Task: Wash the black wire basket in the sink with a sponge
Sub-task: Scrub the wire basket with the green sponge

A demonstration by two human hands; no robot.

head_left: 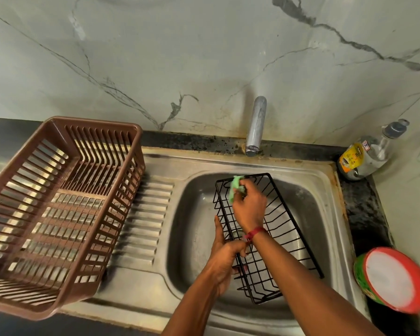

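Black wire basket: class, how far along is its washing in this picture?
Done: the black wire basket is in the sink and the green sponge is taken up. In hand: the right hand holds the sponge against the basket's far end while the left hand grips its near side. Left: no water runs from the tap, so rinsing probably remains.

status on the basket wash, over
Left hand grips near rim of black wire basket, tilted in sink. Right hand presses green sponge on its far corner. No water seen from tap, nothing blocking.
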